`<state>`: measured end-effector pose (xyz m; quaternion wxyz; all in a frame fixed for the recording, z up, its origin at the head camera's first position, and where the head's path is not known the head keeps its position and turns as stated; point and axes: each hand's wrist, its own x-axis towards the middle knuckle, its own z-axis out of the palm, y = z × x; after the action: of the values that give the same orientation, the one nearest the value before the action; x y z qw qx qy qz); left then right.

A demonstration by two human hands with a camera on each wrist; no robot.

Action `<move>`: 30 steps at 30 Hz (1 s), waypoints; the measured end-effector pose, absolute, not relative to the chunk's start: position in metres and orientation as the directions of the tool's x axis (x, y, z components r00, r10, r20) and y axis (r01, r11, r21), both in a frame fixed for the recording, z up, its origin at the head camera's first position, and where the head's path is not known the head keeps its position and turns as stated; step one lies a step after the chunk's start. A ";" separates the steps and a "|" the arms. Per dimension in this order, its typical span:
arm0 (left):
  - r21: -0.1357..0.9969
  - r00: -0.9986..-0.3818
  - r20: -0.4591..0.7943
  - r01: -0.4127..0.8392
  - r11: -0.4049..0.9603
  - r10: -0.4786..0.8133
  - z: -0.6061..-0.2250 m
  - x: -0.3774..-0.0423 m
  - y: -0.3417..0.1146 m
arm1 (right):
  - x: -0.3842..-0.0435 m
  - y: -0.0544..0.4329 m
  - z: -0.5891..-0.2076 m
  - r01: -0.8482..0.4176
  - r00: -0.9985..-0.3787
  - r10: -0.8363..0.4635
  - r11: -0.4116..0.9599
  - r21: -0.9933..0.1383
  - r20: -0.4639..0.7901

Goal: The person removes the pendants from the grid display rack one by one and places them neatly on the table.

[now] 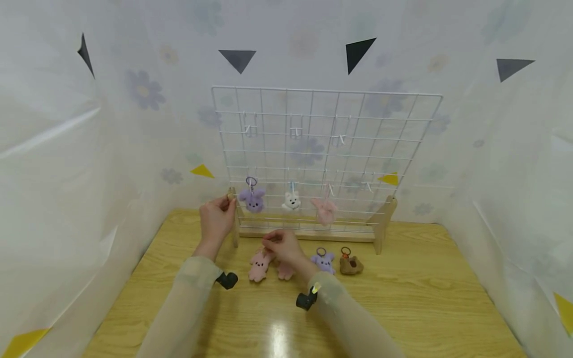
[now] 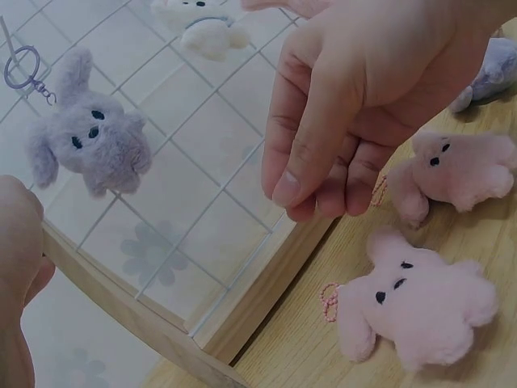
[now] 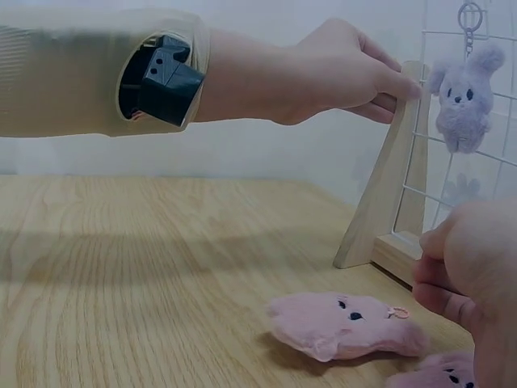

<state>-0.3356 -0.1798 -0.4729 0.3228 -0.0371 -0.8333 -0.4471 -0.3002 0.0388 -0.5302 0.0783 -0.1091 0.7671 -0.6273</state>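
Observation:
At the left end of the white wire grid [image 1: 309, 155], my left hand [image 1: 217, 219] grips the top of the wooden stand's upright [image 3: 380, 190], its thumb on the near side. My right hand [image 1: 284, 246] is above the table, in front of the grid's base. Its fingers are loosely curled, and nothing shows between them in the left wrist view. Below it lie two pink plush keychains [image 2: 428, 303] with pink bead chains, apart from the fingers. A purple plush keychain [image 1: 253, 200], a white one [image 1: 292, 200] and a pink one [image 1: 325, 211] hang on the grid.
A lavender plush keychain [image 1: 323, 262] and a brown one [image 1: 351, 266] lie on the wooden table [image 1: 425, 298], right of my right hand. Several white hooks [image 1: 295, 132] are clipped to the grid. Flower-patterned sheeting [image 1: 143, 89] surrounds the table.

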 end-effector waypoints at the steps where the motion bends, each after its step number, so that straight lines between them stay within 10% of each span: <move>1: 0.723 -0.791 0.568 0.347 0.597 -0.227 -0.473 -0.336 -0.180 | -0.300 0.040 -0.530 -0.077 -0.964 -0.265 0.186 -0.979 0.026; 30: 0.690 -0.771 0.598 0.358 0.629 -0.217 -0.474 -0.336 -0.179 | -0.286 0.119 -0.465 -0.318 -0.931 -0.225 0.120 -0.940 0.286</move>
<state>-0.3356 -0.1791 -0.4735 0.3356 -0.0421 -0.8379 -0.4285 -0.2864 0.1191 -0.4653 -0.0366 -0.1815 0.7475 -0.6379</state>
